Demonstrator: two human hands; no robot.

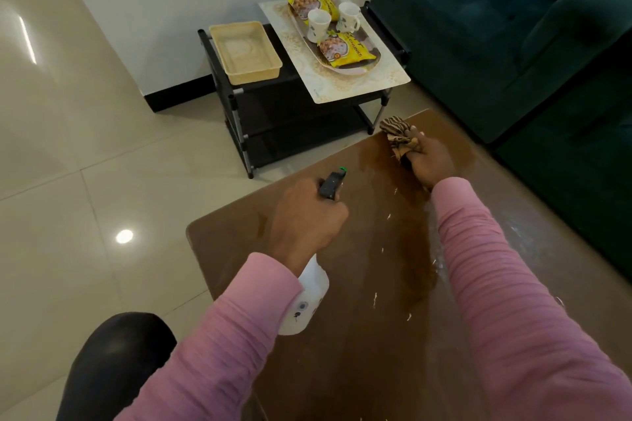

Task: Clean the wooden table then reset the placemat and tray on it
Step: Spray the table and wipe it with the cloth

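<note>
Glossy cream tile floor [85,154] left of the wooden table [359,335]; a ceiling light glares off it. White wall behind, dark skirting at its foot. Black metal rack [260,120] stands beyond the table's far left corner, apart from it. On the rack top, left to right: empty cream basket [244,51], then the placemat [359,79], overhanging the rack's front edge. The tray [345,70] sits on the placemat, holding two white mugs [318,24] and two yellow snack packets [345,48]. Dark green sofa [513,27] flanks the table's right side.

Table top: brown, with a wet streak down its middle running from the far edge toward the viewer; white flecks and smears along and right of the streak.

Left hand [304,219], pink sleeve, is over the table's left edge, fist wrapped round the neck of a spray bottle [309,297]. Bottle's long axis runs near-to-far: white body back under the wrist, black nozzle [331,183] pointing away, toward the rack.

Right hand [429,161] is at the table's far edge, arm stretched out along the streak, fingers bunched around a striped brown cloth [398,133]. Cloth sticks out past the knuckles at the far edge, pressed on the wood.

Placemat's long axis runs far-left to near-right; the tray lies along it.
</note>
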